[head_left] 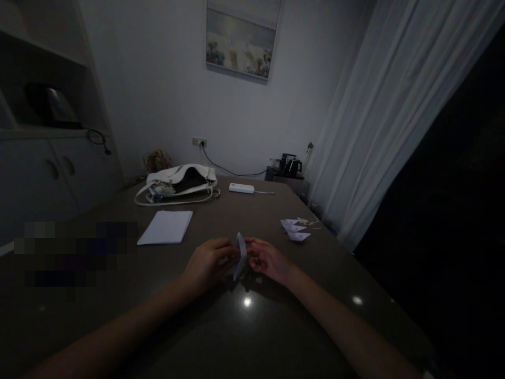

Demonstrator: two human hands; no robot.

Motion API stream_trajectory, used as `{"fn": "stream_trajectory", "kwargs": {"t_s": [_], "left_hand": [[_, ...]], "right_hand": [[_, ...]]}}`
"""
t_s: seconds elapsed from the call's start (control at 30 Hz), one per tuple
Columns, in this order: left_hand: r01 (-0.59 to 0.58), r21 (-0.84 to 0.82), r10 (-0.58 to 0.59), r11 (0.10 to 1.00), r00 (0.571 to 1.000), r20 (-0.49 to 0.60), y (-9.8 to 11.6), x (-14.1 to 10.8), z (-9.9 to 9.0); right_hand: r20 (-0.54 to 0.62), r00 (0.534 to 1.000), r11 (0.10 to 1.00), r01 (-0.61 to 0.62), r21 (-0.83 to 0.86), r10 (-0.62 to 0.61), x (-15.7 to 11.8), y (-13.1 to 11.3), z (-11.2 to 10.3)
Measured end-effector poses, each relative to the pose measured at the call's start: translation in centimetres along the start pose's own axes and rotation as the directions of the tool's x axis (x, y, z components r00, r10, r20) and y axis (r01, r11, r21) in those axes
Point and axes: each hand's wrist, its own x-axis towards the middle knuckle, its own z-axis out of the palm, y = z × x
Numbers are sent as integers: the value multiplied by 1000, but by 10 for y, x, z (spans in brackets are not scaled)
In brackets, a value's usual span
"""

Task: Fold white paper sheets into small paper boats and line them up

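A small folded white paper boat (241,257) stands on end between my two hands, just above the table's middle. The thumb and fingers of my left hand (208,263) close on its left side. From the other side, my right hand (271,261) has its fingers curled, with the fingertips against the paper. Part of the grip is hidden behind the boat. To the right, several finished-looking paper boats (299,236) sit in a short row. A stack of white paper sheets (166,227) lies flat to the left of my hands.
On the dark glossy table (252,337), a white handbag (179,184) rests at the back left. A white power bank (241,188) with a short cable lies beyond my hands. Small pale bits (305,221) are scattered by the boats. A curtain (366,116) hangs at the right.
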Motion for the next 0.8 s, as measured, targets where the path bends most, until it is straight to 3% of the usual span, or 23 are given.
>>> {"fn": "stream_trajectory", "kwargs": {"t_s": [0.2,0.57,0.8], "left_hand": [[34,-93,-34,995,999,2,0,0,-1],[40,-71,-42,997,999,-27,-6,1,-1],[116,-182,-121,977,992,-20,-12,3,-3]], "right_hand": [[46,999,999,-17,28,15,-2,-2,-1],[112,992,992,-61,113,49,-4,-9,-5],[188,980,985,-99,139,72,-6,-8,-2]]}}
